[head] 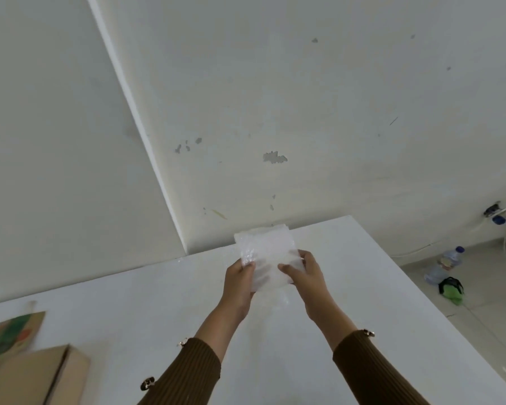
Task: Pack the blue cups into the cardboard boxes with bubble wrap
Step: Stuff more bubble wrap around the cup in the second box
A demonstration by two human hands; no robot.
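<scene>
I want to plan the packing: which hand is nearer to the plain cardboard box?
Left. The left hand grips the bubble wrap up and right of the plain cardboard box; the right hand is farther right.

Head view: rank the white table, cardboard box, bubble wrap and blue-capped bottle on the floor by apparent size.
1. white table
2. cardboard box, cropped by the frame and nearest the camera
3. bubble wrap
4. blue-capped bottle, farthest away, so its real size is unsure
</scene>
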